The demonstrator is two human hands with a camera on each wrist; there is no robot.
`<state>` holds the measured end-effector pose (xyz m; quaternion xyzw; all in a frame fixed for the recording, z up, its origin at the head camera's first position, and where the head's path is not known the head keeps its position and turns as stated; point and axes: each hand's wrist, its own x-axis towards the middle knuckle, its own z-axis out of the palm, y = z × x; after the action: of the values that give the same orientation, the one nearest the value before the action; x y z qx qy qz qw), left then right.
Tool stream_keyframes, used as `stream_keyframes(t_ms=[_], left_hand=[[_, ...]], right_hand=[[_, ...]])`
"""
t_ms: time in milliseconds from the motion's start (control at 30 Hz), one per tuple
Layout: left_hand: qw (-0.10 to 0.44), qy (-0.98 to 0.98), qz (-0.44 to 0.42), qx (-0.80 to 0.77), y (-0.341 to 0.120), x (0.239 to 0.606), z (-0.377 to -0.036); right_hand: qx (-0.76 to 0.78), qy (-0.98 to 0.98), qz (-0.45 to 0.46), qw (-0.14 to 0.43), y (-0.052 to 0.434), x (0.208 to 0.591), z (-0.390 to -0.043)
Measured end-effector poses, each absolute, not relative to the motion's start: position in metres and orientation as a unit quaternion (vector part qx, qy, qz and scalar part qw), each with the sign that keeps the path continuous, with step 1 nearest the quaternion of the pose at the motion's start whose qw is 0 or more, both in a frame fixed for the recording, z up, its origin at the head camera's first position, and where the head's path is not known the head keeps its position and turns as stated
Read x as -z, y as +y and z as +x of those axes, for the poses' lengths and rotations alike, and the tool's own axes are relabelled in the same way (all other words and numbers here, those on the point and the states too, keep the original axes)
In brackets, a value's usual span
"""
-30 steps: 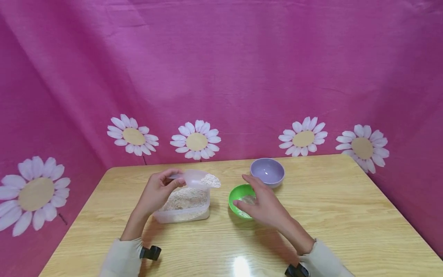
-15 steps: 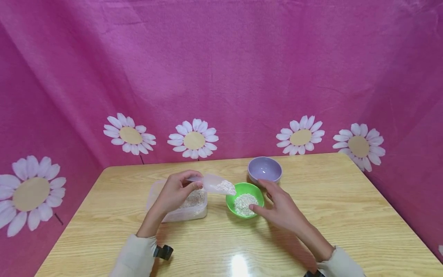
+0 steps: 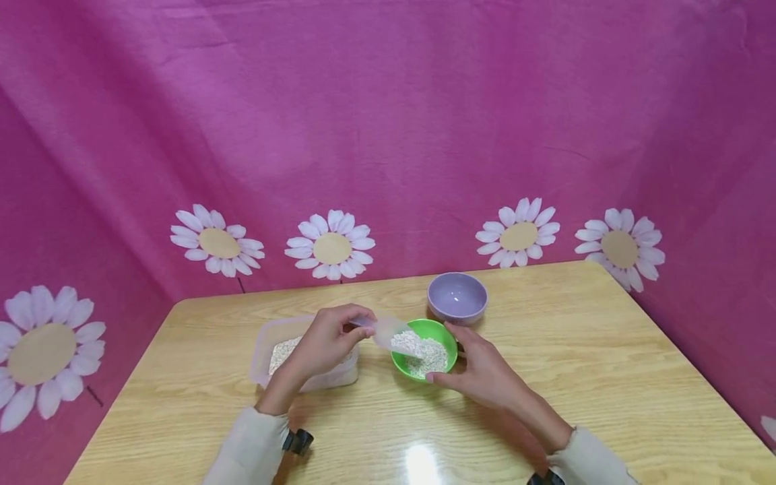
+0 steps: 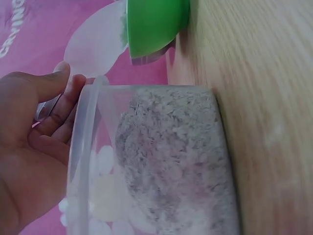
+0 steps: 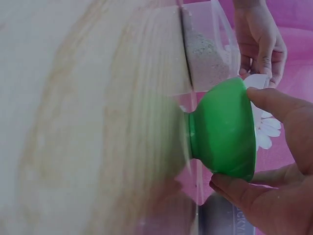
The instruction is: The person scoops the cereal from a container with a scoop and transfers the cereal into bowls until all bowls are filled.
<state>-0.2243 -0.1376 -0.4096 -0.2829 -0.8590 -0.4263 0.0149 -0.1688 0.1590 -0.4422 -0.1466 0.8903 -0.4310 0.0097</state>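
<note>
The left hand pinches a translucent scoop by its handle, and the scoop reaches in from ten o'clock, pale flakes on its tip over the green bowl. The right hand, at four o'clock, grips that bowl between thumb and fingers. A clear tub sits at the bowl's nine o'clock, a purple bowl at one.
</note>
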Motion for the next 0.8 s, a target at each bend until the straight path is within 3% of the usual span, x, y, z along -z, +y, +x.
stream_keyframes(t_ms=[367, 800], left_hand=[[0.028, -0.864, -0.391, 0.315, -0.127, 0.375, -0.232], [0.056, -0.860, -0.394, 0.320, -0.131, 0.355, -0.231]], right_hand=[[0.441, 0.887, -0.127, 0.040, 0.159, 0.444, -0.173], [0.434, 0.891, -0.129, 0.031, 0.160, 0.442, -0.171]])
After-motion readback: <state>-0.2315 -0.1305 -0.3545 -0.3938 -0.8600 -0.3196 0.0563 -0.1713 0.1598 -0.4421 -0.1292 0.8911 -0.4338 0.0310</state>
